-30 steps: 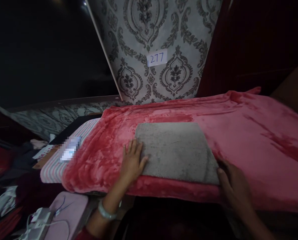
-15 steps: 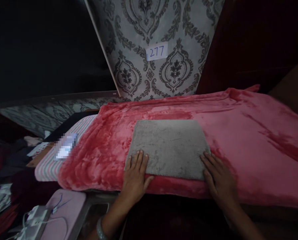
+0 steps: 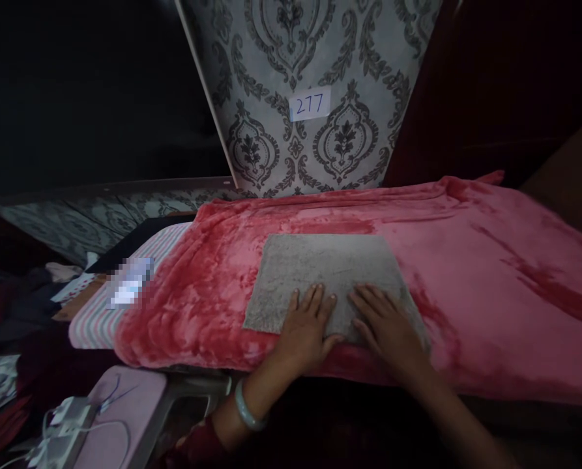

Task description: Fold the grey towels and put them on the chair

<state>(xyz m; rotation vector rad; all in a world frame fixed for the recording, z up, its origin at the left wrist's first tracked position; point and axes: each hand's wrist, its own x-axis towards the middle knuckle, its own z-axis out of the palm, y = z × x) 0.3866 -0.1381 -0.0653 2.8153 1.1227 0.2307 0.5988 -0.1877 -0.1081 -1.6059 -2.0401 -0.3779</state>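
Observation:
A flat grey cloth (image 3: 327, 260), roughly rectangular with a fuzzy surface, lies spread on a red and pink plush blanket (image 3: 193, 299). My left hand (image 3: 305, 332) rests palm down on the near part of the cloth, its fingers spread. To the right of it, my right hand (image 3: 388, 326) also lies flat on the cloth, fingers stretched out and pointing away from me. A gap of cloth shows between the two hands. Parts of the cloth's near edge are hidden under my hands. A pale bangle (image 3: 249, 407) circles my left wrist.
A striped cloth (image 3: 92, 329) shows at the blanket's left end, with a blurred-out object (image 3: 130, 283) on it. At lower left, a power strip (image 3: 66, 433) with cables lies on a pink stool (image 3: 139, 391). Behind stands a patterned wall (image 3: 266, 130) bearing a paper marked 277 (image 3: 310, 103).
Both hands have moved inward from the cloth's left and right sides toward its middle, staying flat. The cloth's right near corner now shows further out to the right.

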